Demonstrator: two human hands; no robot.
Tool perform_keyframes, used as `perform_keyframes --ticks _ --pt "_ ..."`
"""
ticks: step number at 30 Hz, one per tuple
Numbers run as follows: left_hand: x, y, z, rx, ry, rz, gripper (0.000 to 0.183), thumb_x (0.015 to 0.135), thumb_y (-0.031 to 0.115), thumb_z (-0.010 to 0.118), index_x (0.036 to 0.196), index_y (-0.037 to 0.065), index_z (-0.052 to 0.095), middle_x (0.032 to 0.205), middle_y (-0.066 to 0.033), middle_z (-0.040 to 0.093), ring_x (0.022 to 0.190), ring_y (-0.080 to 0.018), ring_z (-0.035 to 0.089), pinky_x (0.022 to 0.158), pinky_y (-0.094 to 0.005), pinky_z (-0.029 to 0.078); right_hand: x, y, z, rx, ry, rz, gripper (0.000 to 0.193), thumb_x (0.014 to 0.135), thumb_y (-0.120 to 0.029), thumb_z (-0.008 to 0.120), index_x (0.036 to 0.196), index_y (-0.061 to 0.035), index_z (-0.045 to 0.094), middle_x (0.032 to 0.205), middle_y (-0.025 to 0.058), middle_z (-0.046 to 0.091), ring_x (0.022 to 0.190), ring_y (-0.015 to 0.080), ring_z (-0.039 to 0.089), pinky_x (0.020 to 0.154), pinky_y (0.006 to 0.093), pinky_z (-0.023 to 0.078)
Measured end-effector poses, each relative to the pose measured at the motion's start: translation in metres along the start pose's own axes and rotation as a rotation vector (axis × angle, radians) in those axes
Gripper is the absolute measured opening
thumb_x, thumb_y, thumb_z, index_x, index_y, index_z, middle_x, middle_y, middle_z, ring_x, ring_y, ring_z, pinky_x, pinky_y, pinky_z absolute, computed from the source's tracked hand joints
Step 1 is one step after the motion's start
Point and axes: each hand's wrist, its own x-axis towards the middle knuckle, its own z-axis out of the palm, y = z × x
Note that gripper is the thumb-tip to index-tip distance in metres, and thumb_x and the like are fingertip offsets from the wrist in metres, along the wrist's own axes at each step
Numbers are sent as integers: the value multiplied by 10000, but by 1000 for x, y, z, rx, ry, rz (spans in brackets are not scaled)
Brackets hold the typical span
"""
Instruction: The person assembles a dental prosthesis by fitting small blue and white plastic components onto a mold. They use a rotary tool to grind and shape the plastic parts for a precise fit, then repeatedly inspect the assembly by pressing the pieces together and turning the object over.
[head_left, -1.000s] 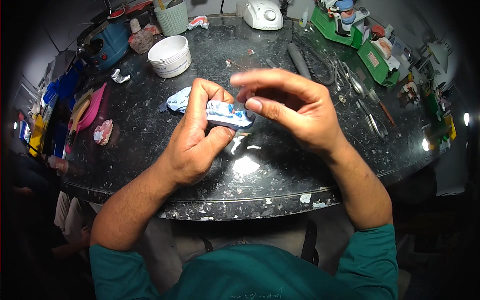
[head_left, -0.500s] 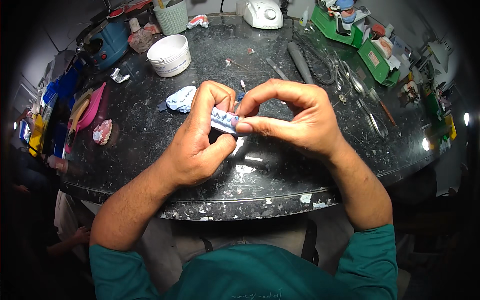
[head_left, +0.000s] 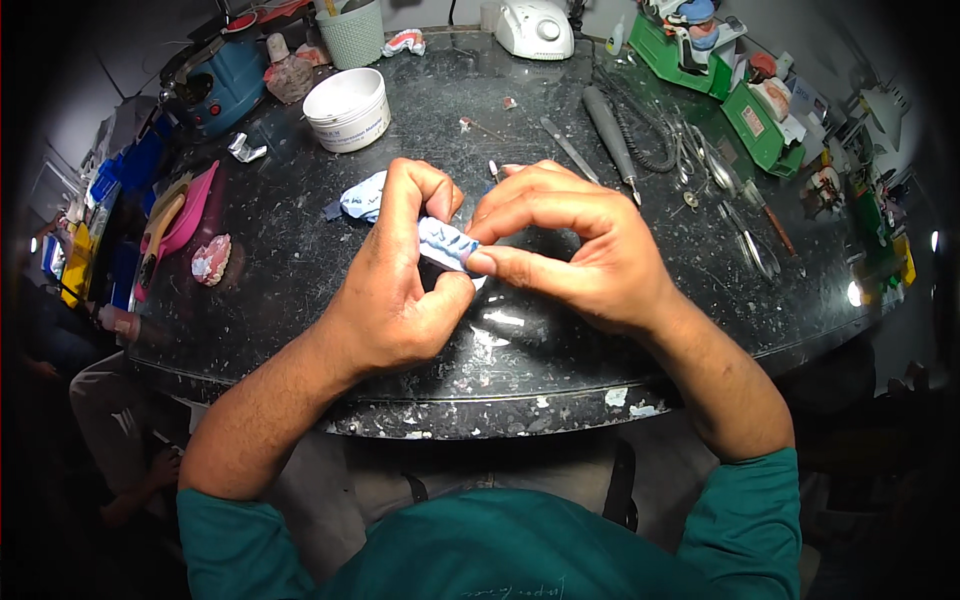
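A pale blue dental cast with a row of teeth along its top is gripped in my left hand, fingers curled behind it and thumb along its near side. My right hand pinches the cast's right end between thumb and bent fingers. A small pinkish patch shows by the right thumb tip; what it is I cannot make out. Just beyond my left fingers lies a pale blue lump with handwriting on it. The far side of the cast is hidden by my fingers.
On the black worktop stands a white tub. A grey handpiece, metal tools and green boxes lie right. A pink dustpan and a pink-and-white dental model are left. Another person's leg shows lower left.
My right fingers have shifted on the cast, with more of them now bent over behind its right end. The cast has tilted slightly in my left hand. The whole view has turned a little.
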Motion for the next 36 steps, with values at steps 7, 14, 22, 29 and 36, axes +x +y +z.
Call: perform_keyframes --ticks 7,14,22,29,36 --pt "4 -7 -3 -168 -38 -58 443 760 -39 525 1147 40 323 1021 -73 396 941 -140 419 865 -293 397 -2 1 9 129 -3 130 206 865 -168 791 966 -40 666 918 41 690 884 151 656 859 325 501" --pt "7 -8 1 -903 59 -313 418 884 26 489 1269 46 329 1093 -75 480 1028 -129 503 873 -279 440 -4 1 12 78 106 118 358 827 -140 838 1090 -3 637 957 54 684 877 109 672 807 271 560" --pt "11 -3 3 -545 136 -22 349 959 -29 613 1252 19 429 1202 -93 536 1192 -173 554 1040 -325 464 0 4 -1 -113 239 -3 356 844 -82 792 1182 -15 702 1094 117 740 999 189 719 882 312 565" --pt "7 -8 8 -508 185 40 303 951 -51 624 1183 23 444 1204 -107 559 1148 -176 603 988 -320 524 -1 1 -4 -214 227 -40 320 848 -79 768 1157 -20 711 1065 148 736 975 265 722 878 346 558" --pt "11 -4 5 -672 250 -231 246 1000 55 600 1187 31 443 1176 -119 605 1065 -214 674 926 -344 581 3 -5 4 -547 156 -138 743 740 -182 834 1399 -48 519 1324 201 535 1185 373 566 995 429 491"
